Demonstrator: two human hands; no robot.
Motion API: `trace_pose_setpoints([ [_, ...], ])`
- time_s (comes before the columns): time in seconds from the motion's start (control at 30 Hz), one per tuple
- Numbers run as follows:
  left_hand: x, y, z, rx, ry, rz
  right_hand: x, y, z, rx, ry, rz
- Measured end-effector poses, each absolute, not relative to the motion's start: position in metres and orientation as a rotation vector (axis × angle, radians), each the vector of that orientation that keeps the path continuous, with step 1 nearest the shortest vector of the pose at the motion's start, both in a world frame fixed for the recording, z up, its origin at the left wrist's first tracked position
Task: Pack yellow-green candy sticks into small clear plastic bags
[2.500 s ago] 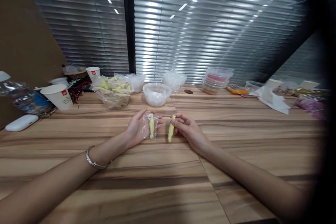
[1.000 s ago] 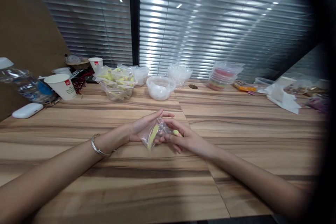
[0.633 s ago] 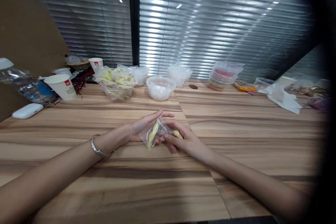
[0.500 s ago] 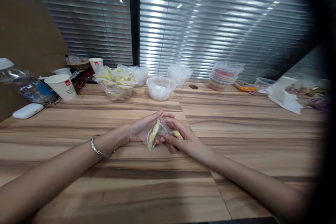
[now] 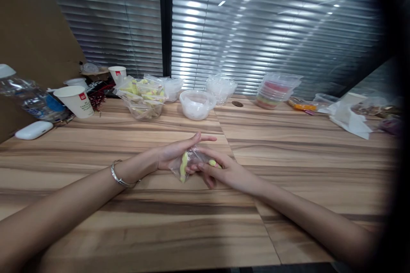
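A small clear plastic bag [image 5: 174, 168] with a yellow piece [image 5: 183, 166] in it is between my two hands, above the wooden table [image 5: 144, 230]. My left hand [image 5: 173, 152] supports the bag from behind, its thumb and a finger stretched to the right and its other fingers partly hidden by the bag. My right hand [image 5: 224, 170] pinches the bag's right part. A second yellow piece with some pink [image 5: 214, 164] shows at the right fingers; whether it is inside the bag I cannot tell.
Behind the hands stand a container of bagged yellow pieces [image 5: 145, 108], a round clear bowl [image 5: 197, 111] and stacked tubs [image 5: 275, 89]. At left are a paper cup [image 5: 77, 102], a bottle [image 5: 35, 102] and a white case [image 5: 33, 130]. White tissue [image 5: 350, 119] lies at right.
The yellow piece in the bag has tilted more upright and shifted slightly left. Both hands stay nearly in place on the bag; the view has shifted a little.
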State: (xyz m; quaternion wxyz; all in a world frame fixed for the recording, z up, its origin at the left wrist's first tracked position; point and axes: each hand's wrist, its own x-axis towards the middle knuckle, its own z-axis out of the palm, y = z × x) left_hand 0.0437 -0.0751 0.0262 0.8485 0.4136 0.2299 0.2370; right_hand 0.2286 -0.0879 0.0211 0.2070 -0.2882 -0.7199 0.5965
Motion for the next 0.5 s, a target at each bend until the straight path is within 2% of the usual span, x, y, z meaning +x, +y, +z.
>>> trace_pose_setpoints([
  [0.5, 0.049, -0.069, 0.017, 0.886, 0.474, 0.776, 0.236, -0.074, 0.008, -0.941, -1.599, 1.497],
])
